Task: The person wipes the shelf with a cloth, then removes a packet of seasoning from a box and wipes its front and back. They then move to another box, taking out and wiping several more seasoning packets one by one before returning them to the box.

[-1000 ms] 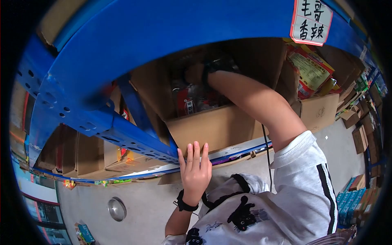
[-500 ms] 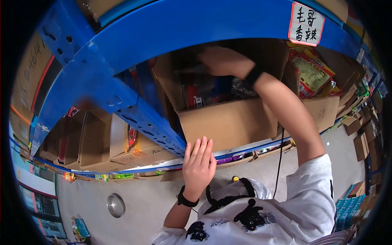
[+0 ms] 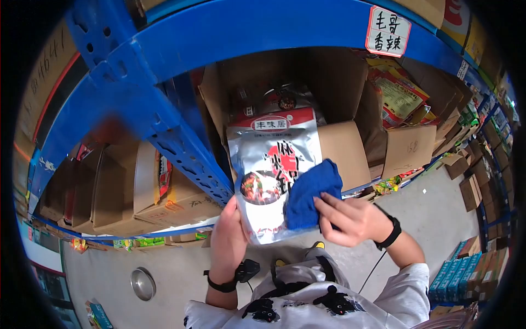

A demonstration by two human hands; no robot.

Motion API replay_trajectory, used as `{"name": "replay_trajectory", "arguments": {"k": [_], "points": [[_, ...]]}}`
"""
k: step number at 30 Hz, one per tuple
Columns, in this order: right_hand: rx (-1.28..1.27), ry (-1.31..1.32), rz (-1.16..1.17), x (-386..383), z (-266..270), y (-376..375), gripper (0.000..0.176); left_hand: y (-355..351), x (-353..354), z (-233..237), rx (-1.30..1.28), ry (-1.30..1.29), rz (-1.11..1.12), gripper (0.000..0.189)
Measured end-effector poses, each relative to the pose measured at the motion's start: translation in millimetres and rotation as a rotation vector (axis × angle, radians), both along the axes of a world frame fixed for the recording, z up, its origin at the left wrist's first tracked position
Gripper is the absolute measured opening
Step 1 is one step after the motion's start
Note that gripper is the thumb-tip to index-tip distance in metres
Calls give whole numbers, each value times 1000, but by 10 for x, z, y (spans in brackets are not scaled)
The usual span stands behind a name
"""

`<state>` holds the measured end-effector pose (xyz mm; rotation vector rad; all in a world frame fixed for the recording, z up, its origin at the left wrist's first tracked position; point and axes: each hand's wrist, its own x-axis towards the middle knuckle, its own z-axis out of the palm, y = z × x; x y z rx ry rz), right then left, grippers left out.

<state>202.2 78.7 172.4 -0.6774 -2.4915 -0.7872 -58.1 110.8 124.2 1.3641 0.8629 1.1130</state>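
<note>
A silver foil food pouch (image 3: 257, 148) with a red top band and a picture of a bowl is held up in front of the open cardboard box (image 3: 342, 148). My left hand (image 3: 229, 233) grips its lower left edge, the fingers partly hidden behind it. In my right hand (image 3: 345, 219) is a blue cloth (image 3: 315, 194), pressed against the pouch's lower right front. More silver pouches (image 3: 282, 97) lie inside the box behind.
A blue metal rack beam (image 3: 263, 33) runs across above the boxes, and a slanted blue post (image 3: 186, 159) stands to the left. Another open box (image 3: 411, 148) with yellow packets (image 3: 400, 93) sits at right. A round metal pan (image 3: 143, 284) is on the floor.
My right hand has come out of the box and now holds the blue cloth. The silver pouch is now out in front, with my left hand moved from the box front onto it.
</note>
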Motion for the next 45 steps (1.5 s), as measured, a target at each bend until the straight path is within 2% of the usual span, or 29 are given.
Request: {"name": "replay_trajectory", "arguments": {"k": [1,3,7,9,10,11,13,14,15,17,23,26,27,28,30,34,37,41,43,44,45], "points": [[21,-20,25,17,-69,-41,13,-35,58,130,-304,-641,-127,53],[8,15,51,91,-235,-76,13,-9,63,87,-299,-402,-113,46],[-164,89,77,242,-384,-31,19,-45,413,-62,-133,-260,83,47],[-543,352,137,336,-441,5,28,-38,501,-74,-79,-266,161,51],[-692,438,121,384,-462,2,39,-34,493,-81,-108,-231,133,50],[-699,436,129,394,-445,1,39,-33,513,-99,-111,-230,143,50],[-868,598,5,421,-378,-10,46,-35,570,-160,-113,-252,177,49],[-1010,662,20,420,-377,-18,49,-31,562,-204,-133,-228,149,48],[-1016,654,24,392,-354,-16,49,-54,588,-217,-136,-233,157,48],[-868,289,-108,278,-293,9,46,-95,657,-235,-114,-336,218,47],[-821,260,32,-31,-327,129,44,-125,654,-212,-66,-343,284,55],[-764,176,47,-106,-348,167,49,-101,618,-512,-57,-329,213,61],[-762,177,47,-140,-339,177,49,-103,625,-545,-16,-275,185,62],[-715,178,52,-178,-326,193,48,-128,669,-495,-91,-353,106,67],[-581,179,41,-228,-329,282,49,-114,678,-561,-90,-348,100,67],[-446,306,-133,-155,-259,522,52,-133,741,-460,-138,-359,157,61],[-344,375,-383,34,-254,676,50,-118,752,-480,-124,-372,170,56],[-308,470,-459,-32,-315,685,47,-103,747,-495,-151,-383,154,57],[-420,519,-343,-189,-264,651,51,-75,760,-534,-159,-386,147,56],[-520,449,-227,-266,-237,651,51,-62,772,-577,-115,-333,190,55],[-516,422,-132,-369,-257,611,49,-46,785,-632,-73,-281,232,54]]}}
